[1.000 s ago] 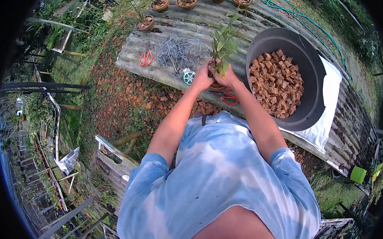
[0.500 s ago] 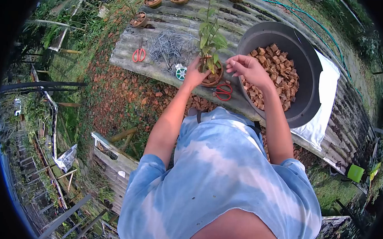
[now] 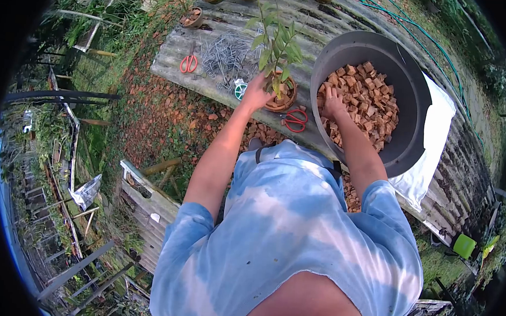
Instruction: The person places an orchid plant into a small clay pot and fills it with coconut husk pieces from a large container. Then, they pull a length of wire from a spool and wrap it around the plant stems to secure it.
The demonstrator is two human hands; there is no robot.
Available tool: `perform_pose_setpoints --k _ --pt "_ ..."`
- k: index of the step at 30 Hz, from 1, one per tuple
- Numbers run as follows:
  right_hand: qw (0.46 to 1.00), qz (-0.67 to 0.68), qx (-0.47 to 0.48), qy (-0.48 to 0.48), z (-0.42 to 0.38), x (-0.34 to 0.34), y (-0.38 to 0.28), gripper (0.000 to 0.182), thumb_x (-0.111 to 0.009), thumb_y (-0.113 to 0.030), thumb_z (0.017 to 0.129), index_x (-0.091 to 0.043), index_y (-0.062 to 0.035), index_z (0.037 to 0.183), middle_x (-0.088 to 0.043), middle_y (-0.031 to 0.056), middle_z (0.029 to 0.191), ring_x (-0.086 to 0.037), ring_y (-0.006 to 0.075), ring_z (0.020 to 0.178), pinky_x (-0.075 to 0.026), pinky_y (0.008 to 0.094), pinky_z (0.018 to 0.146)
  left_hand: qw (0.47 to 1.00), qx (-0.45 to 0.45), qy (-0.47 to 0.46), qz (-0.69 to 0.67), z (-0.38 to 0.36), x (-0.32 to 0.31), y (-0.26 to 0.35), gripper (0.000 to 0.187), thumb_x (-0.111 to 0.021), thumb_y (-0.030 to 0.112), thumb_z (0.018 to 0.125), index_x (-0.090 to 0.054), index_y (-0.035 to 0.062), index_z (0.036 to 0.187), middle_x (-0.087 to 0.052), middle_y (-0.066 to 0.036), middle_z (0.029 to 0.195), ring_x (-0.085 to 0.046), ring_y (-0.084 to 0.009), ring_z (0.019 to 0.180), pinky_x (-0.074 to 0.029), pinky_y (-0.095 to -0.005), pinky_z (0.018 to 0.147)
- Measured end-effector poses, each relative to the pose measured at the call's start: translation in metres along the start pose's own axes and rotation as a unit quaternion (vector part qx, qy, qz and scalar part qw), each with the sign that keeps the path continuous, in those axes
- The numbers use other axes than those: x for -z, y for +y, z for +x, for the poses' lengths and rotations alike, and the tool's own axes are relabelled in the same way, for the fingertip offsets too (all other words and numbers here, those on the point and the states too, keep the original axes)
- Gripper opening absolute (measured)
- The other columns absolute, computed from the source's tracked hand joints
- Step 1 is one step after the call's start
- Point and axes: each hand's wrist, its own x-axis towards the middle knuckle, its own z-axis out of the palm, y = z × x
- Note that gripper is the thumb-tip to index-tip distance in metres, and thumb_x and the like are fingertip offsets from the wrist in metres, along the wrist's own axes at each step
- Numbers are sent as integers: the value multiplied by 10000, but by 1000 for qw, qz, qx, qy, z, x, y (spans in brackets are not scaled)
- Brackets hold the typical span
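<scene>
Left hand (image 3: pixel 257 92) at plant (image 3: pixel 279 50), right hand (image 3: pixel 333 104) among brown chunks (image 3: pixel 373 95), grips unclear; plant's long axis runs toward view's top.

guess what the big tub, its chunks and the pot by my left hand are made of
Tub: probably plastic, matte dark grey, with smooth walls. Chunks: possibly coconut husk or wood, unfinished, rough brown cubes. Plant pot: likely unglazed terracotta, given its dull reddish-brown look.

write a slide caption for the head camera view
Left hand at a potted plant, right hand among the brown chunks in a large dark tub.
</scene>
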Motion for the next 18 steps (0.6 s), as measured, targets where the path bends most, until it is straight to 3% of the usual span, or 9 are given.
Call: perform_pose_setpoints --k 2,3,6,7,10,11,14,15,18 --pt "996 -49 68 23 30 -20 9 1110 -796 -343 761 -103 -248 1622 -278 176 1570 -318 508 1428 -345 614 1160 1000 0 -10 -27 2 4 2 840 -903 359 751 -523 -27 1394 -657 -220 1289 -627 -349 1215 -484 -387 1019" --pt "992 -112 31 -55 19 -3 -4 1063 -789 -350 753 -165 -178 1596 -257 217 1578 -312 524 1423 -328 600 1169 999 8 -14 -39 3 10 14 835 -903 357 753 -525 -23 1394 -660 -217 1284 -630 -345 1209 -486 -391 1012" --pt "990 -107 32 -86 -4 12 -15 990 -777 -363 776 -215 -158 1566 -302 228 1552 -333 524 1412 -381 564 1138 998 13 -21 -52 6 10 9 811 -904 316 759 -525 -16 1394 -666 -202 1279 -641 -320 1179 -487 -386 1000" --pt "982 -165 78 -52 7 3 -7 889 -778 -321 792 -295 -226 1532 -357 228 1513 -396 523 1374 -468 538 1073 998 18 -26 -49 7 8 4 805 -904 304 761 -524 -21 1392 -667 -200 1279 -641 -313 1176 -487 -380 1002" --pt "988 -131 79 -14 8 -7 -4 857 -777 -345 774 -365 -265 1521 -376 272 1473 -420 510 1352 -425 536 1102 999 15 -16 -29 5 -1 -10 801 -902 293 767 -519 -39 1386 -666 -205 1280 -643 -304 1172 -489 -370 1005" --pt "987 -143 75 -16 1 -6 -2 782 -743 -288 798 -408 -278 1505 -400 267 1453 -437 487 1348 -459 524 1074 1000 11 -7 -20 6 -4 -14 801 -901 294 769 -517 -46 1384 -665 -208 1280 -644 -303 1172 -491 -367 1005" --pt "985 -150 81 6 -3 -13 -3 709 -666 -219 875 -389 -295 1524 -412 276 1437 -466 474 1332 -483 514 1058 997 2 6 -73 1 1 -2 730 -823 171 760 -533 77 1423 -666 -221 1254 -638 -392 1154 -514 -418 965" --pt "979 -189 77 19 -2 -18 -3 638 -586 -129 927 -414 -299 1517 -418 265 1424 -505 467 1304 -512 508 1032 997 -5 14 -71 1 5 4 722 -823 175 762 -537 82 1418 -671 -218 1240 -642 -393 1141 -516 -419 957" --pt "995 -71 69 1 8 -20 1 434 -596 -155 925 -545 -228 1350 -402 242 1457 -531 433 1295 -542 516 991 998 -11 3 -59 0 13 16 722 -848 235 767 -543 50 1395 -681 -205 1219 -653 -366 1120 -514 -408 954"
